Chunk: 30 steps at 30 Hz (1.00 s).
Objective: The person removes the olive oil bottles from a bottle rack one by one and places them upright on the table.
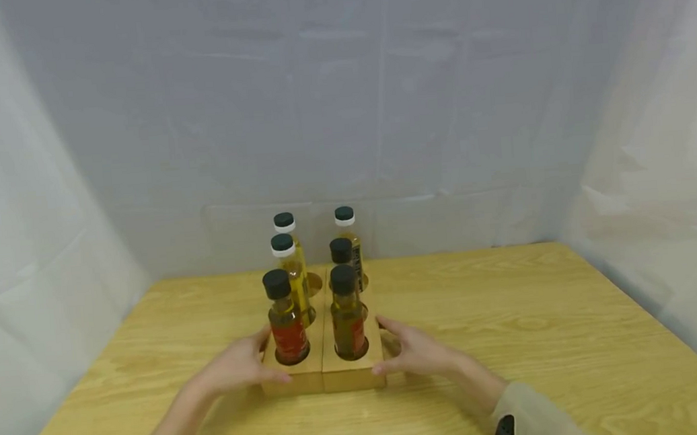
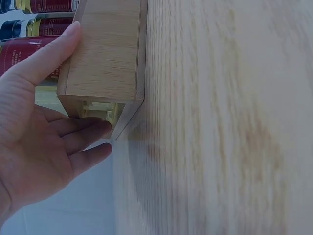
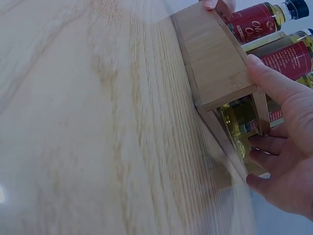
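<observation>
A light wooden bottle rack (image 1: 302,382) with a seam down its middle stands on the table, small bottles upright in its round holes. The front left bottle (image 1: 290,339) and front right bottle (image 1: 345,329) have black caps and red labels; their lettering reads "Olive O…" in the right wrist view. Behind them are a dark-capped bottle (image 1: 341,250) and several oil bottles (image 1: 297,282) with dark green and white caps. My left hand (image 1: 237,367) holds the rack's left end, thumb on the front face, fingers at the open side. My right hand (image 1: 415,356) grips the right end likewise.
The wood-grain table (image 1: 513,314) extends on both sides of the rack. A pale sheet (image 1: 341,110) hangs behind the table's far edge, with white sheets (image 1: 19,200) at the sides. A dark watch-like item (image 1: 503,432) sits at the right sleeve.
</observation>
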Tool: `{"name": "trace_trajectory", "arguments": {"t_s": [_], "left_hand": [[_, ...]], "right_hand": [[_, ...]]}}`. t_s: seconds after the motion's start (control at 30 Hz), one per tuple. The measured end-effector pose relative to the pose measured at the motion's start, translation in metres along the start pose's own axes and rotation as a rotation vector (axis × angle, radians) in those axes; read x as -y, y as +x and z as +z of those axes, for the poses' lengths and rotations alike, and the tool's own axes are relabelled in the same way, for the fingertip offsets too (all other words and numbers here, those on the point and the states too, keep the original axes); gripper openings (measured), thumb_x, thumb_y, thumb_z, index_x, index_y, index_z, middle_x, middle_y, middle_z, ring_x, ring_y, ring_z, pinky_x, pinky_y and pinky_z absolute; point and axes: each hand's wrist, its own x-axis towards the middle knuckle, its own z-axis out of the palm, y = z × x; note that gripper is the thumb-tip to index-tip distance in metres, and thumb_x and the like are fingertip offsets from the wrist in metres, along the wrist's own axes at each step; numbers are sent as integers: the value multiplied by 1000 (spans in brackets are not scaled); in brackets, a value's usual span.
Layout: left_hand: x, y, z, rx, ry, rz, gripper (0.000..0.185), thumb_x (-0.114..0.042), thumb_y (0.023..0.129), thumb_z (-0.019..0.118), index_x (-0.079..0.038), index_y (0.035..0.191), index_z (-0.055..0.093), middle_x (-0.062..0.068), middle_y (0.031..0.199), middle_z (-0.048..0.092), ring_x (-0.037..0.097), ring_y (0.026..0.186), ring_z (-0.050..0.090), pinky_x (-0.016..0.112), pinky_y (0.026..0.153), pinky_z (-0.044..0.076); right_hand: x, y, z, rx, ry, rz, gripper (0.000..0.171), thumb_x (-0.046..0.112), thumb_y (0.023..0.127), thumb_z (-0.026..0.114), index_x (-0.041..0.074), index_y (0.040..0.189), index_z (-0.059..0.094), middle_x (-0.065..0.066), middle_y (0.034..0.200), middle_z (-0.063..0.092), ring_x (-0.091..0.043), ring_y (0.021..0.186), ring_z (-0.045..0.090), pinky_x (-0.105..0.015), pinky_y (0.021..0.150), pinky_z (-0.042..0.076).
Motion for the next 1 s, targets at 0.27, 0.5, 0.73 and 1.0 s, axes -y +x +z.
{"name": "trace_trajectory", "arguments": {"t_s": [0.27,0.5,0.73,1.0], "left_hand": [[-6,-3,0,1,48,4,109,-43,67,80,15,139,22,37,127,45,47,115,47,54,96,39],[-8,-6,0,17,11,-16,108,-42,71,78,17,139,18,38,131,40,48,119,42,55,97,37],[-11,-10,-3,14,-156,-21,96,-35,77,75,13,140,22,36,138,31,50,124,34,58,101,31],[-11,-15,-5,37,-255,-14,93,-28,78,74,15,140,20,35,143,23,53,124,31,57,102,29]], "right_hand": [[1,-4,-3,7,-17,1,99,37,77,74,-6,145,15,-22,149,21,-37,135,23,-49,108,24],[5,-7,-7,1,-13,18,95,39,80,71,-3,146,17,-24,146,28,-38,132,29,-52,106,27],[15,-9,-13,-135,4,-71,73,27,85,68,-5,140,32,-24,140,38,-39,125,39,-53,102,33],[37,-7,-5,-248,131,-150,49,15,84,70,-6,124,52,-20,118,57,-32,104,56,-44,89,48]]}}
